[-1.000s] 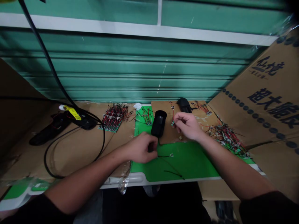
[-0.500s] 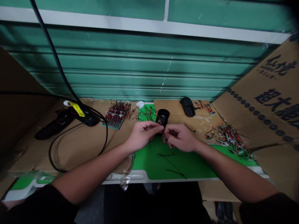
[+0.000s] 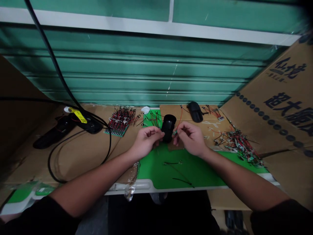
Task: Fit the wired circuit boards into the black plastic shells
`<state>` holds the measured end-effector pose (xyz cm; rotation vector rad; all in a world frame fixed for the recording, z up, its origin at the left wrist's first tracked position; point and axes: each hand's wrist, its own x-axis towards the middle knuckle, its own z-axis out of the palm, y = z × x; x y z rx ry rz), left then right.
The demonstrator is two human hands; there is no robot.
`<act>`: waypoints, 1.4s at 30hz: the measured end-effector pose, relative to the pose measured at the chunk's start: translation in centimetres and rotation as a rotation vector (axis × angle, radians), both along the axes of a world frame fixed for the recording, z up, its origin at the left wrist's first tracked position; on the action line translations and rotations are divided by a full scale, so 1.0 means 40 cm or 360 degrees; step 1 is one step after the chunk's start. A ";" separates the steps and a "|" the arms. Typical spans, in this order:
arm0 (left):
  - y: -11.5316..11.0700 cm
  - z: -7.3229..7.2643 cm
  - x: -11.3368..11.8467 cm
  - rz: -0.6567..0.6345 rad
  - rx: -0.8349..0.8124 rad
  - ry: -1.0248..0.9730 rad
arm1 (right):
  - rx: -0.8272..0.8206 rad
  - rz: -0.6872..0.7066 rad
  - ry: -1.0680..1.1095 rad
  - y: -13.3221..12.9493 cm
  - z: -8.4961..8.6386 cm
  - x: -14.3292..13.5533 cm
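A black plastic shell lies between my two hands, on cardboard at the middle of the table. My left hand is at its left edge, thumb and fingers pinched together; what they hold, if anything, is too small to name. To the right of the shell, my right hand is closed on a small wired part, from which a red wire rises toward the back. Loose dark wires lie on the green surface in front of my hands.
Wired circuit boards stand at the left of centre. A tangle of wired parts lies at the right. Another black shell is at the back. Black cable loops near my left forearm. Cardboard walls flank the table.
My hands have moved apart, uncovering the black shell between them. The wired part has gone right with my right hand, and its red wire now shows. The view has shifted slightly.
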<state>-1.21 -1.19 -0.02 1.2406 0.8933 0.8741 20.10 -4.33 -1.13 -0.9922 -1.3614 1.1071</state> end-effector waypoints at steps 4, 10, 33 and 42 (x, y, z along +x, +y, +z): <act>0.004 0.011 0.003 0.0135 0.0202 -0.0017 | -0.0104 0.0240 -0.0162 -0.008 0.000 0.005; -0.004 0.012 0.019 0.0072 0.0148 0.0054 | -0.0113 0.0519 -0.0450 -0.029 0.011 -0.002; 0.019 0.029 -0.004 -0.0165 0.0161 -0.0020 | -0.0342 0.0595 -0.0059 0.015 0.028 0.065; -0.001 0.036 0.002 -0.0268 0.0234 0.0035 | -0.0648 0.1141 0.0182 0.036 0.002 0.068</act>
